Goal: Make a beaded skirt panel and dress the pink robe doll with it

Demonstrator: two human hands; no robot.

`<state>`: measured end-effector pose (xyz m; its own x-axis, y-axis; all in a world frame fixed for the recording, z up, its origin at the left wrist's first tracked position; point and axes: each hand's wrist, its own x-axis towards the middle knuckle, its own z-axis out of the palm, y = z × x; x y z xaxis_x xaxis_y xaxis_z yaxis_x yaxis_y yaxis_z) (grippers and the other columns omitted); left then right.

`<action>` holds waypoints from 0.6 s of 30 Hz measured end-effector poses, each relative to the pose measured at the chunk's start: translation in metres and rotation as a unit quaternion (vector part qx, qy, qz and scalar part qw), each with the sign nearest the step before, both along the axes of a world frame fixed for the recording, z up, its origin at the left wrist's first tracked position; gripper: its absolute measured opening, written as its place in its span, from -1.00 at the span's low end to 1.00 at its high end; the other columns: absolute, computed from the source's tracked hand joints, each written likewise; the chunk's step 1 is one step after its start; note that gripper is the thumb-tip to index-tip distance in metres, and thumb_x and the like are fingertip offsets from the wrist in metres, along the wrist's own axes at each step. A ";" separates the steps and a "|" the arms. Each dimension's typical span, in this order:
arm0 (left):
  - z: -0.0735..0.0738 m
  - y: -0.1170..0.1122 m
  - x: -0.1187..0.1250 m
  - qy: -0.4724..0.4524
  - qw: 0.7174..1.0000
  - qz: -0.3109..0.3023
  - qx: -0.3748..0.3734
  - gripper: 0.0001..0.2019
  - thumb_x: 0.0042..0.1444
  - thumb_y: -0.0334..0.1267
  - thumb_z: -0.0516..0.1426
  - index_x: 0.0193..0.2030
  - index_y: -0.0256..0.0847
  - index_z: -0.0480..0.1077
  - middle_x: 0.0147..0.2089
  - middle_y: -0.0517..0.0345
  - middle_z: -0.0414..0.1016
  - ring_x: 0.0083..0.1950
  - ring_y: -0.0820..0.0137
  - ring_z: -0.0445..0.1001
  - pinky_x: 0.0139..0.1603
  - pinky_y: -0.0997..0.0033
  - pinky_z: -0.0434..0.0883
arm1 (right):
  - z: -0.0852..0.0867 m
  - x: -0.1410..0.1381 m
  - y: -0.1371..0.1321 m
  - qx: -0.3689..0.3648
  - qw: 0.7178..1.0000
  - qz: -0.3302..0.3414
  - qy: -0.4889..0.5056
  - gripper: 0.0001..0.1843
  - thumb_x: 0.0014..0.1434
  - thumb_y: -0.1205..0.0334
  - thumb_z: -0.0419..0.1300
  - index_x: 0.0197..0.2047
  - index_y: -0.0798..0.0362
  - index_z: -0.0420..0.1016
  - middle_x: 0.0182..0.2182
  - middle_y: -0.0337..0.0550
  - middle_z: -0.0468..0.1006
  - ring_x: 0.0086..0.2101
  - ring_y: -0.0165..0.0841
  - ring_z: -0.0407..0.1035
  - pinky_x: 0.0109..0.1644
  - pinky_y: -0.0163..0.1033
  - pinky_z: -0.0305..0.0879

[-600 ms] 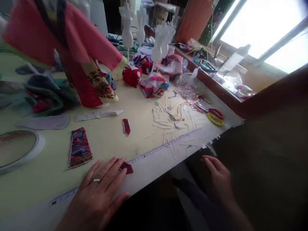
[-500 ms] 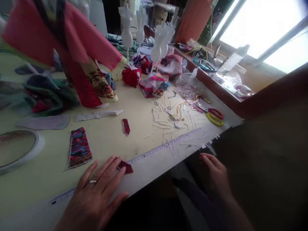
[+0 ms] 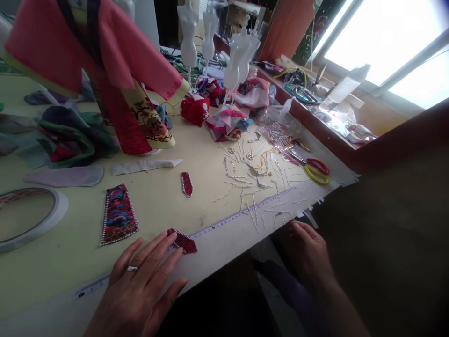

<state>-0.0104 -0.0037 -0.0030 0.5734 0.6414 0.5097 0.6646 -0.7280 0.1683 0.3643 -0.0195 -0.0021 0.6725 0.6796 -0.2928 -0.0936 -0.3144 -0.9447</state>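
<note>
window — bright, upper right | sill — red-brown, cluttered | table — pale yellow

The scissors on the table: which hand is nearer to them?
Right. The right hand is at the table edge, on the near side of the scissors; the left hand is farther away to the left, touching a small red cloth piece.

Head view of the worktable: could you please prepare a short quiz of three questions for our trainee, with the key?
1. True or false: the scissors have one red handle and one yellow handle.
2. Which thing lies partly under the left hand? A) scissors; B) pink garment; C) dark red pointed piece.
3. Fill in: on one finger, the left hand wears a ____.

Key: 1. True. 2. C. 3. Ring.
</note>
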 end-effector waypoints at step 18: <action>0.003 -0.002 0.002 -0.001 1.000 0.001 -0.018 -0.59 0.13 -0.32 0.16 0.14 -0.26 0.31 0.24 -0.11 0.30 0.23 0.08 0.29 0.26 -0.07 0.15 | 0.002 -0.003 0.013 0.047 0.998 -0.046 -0.022 -0.70 -0.26 0.13 0.43 -0.47 0.11 0.52 -0.56 -0.26 0.48 -0.56 -0.48 0.31 -0.52 -0.39 0.30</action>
